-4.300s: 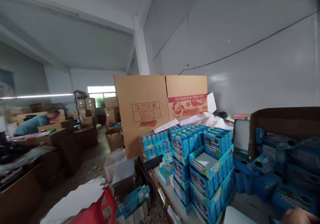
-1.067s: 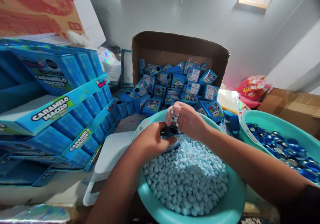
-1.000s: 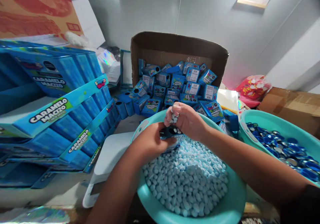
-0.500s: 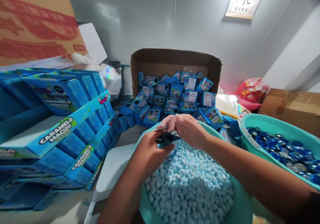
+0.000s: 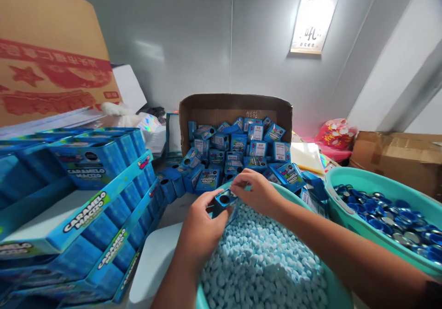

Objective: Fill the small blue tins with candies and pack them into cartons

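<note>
My left hand (image 5: 207,221) is wrapped around a small blue box (image 5: 226,199), thumb on the near side and fingers on the far side. The box's upper face has a round dark hole. At its far right edge, my right hand (image 5: 253,190) pinches with thumb and forefinger, the other fingers curled. Under both hands is a turquoise tub (image 5: 336,276) full of small pale blue candies (image 5: 265,258). Behind them, many similar blue boxes (image 5: 238,143) spill out of a cardboard carton (image 5: 203,104) lying on its side.
At left rise stacked blue display trays (image 5: 86,217) packed with boxes. A second turquoise tub (image 5: 331,187) on the right contains blue and silver round caps (image 5: 390,217). A white lid-like panel (image 5: 155,253) lies left of the candy tub. Brown cartons (image 5: 397,157) stand at the far right.
My right hand has drawn back from over the box to its far right edge, uncovering the hole. The left hand still holds the box. The camera view has tilted up.
</note>
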`<state>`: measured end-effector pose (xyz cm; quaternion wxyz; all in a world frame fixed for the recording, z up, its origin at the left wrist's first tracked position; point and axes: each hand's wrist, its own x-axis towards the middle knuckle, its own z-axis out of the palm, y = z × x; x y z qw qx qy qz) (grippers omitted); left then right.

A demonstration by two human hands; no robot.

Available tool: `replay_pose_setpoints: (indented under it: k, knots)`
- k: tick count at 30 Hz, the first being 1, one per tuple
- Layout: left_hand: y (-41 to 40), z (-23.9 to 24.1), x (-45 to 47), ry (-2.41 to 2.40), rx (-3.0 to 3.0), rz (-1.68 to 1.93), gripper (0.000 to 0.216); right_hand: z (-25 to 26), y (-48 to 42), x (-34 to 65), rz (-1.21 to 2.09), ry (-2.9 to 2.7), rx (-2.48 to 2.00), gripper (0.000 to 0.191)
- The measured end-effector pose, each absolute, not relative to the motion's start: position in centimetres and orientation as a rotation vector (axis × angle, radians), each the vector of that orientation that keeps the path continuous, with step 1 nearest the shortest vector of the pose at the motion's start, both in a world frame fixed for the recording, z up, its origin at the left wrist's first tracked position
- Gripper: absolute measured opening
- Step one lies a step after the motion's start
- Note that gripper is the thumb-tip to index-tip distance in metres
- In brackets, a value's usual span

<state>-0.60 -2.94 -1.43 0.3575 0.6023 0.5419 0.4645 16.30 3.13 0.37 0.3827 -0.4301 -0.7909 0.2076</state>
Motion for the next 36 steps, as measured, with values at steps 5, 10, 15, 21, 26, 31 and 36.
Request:
replay_pose_setpoints:
  k: [5, 10, 15, 21, 26, 31, 36]
  knots:
    - [-2.9, -1.2, -0.4, 1.382, 1.561, 1.127, 0.041, 0.7, 2.8, 16.2, 0.452, -2.098, -1.161, 0.014]
    - [-3.0, -1.1, -0.3, 1.387, 1.57, 1.093, 0.039, 1.1, 1.7, 16.1, 0.37, -2.197, -1.106, 0.021]
    - [-3.0, -1.3, -0.3, 1.418, 1.571, 1.08, 0.044, 1.3, 0.9, 16.0, 0.387, -2.241, -1.02, 0.021]
    - [-3.2, -1.0, -0.2, 1.404, 1.606, 1.081, 0.042, 1.0, 1.4, 15.8, 0.578, -2.158, -0.941, 0.014]
    - [-3.3, -0.9, -0.3, 1.356, 1.594, 1.079, 0.042, 0.9, 1.2, 15.4, 0.762, -2.037, -1.057, 0.006]
    - [-3.1, -1.0, -0.4, 1.312, 1.552, 1.095, 0.043, 0.6, 0.7, 14.7, 0.951, -1.909, -1.001, 0.009]
    - [-2.8, -1.4, -0.7, 1.359, 1.453, 1.162, 0.051, 1.0, 1.3, 14.9, 1.082, -1.686, -0.861, 0.028]
